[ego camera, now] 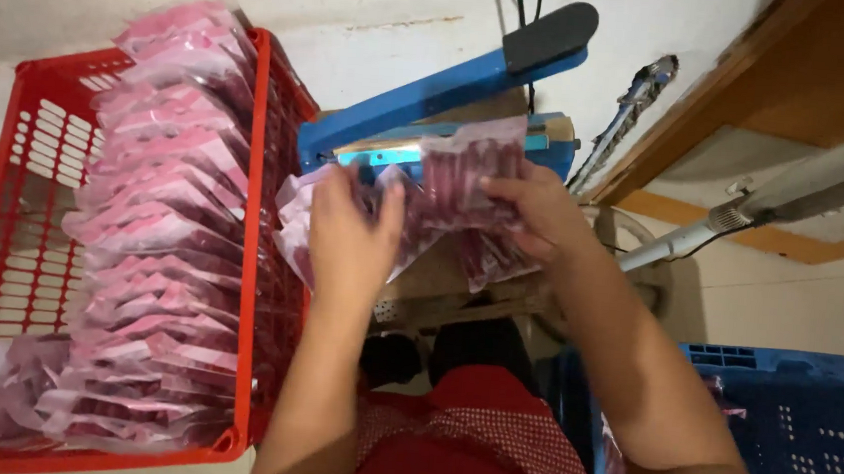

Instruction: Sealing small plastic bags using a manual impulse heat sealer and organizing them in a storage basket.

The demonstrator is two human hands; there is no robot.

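Both hands hold clear plastic packets (458, 185) filled with dark red sticks, in front of a blue heat sealer (433, 97) whose arm is raised. My left hand (352, 237) grips the left part of the bundle, fingers curled over it. My right hand (534, 211) pinches the right side of a packet whose open top points toward the sealer's bar. More packets hang below the hands.
A red plastic crate (26, 236) at the left holds several rows of sealed pink-red packets (161, 237). A blue crate (798, 427) sits at the lower right. A wooden door frame (754, 103) and a grey pipe (797, 191) are at the right. My red dotted clothing fills the bottom centre.
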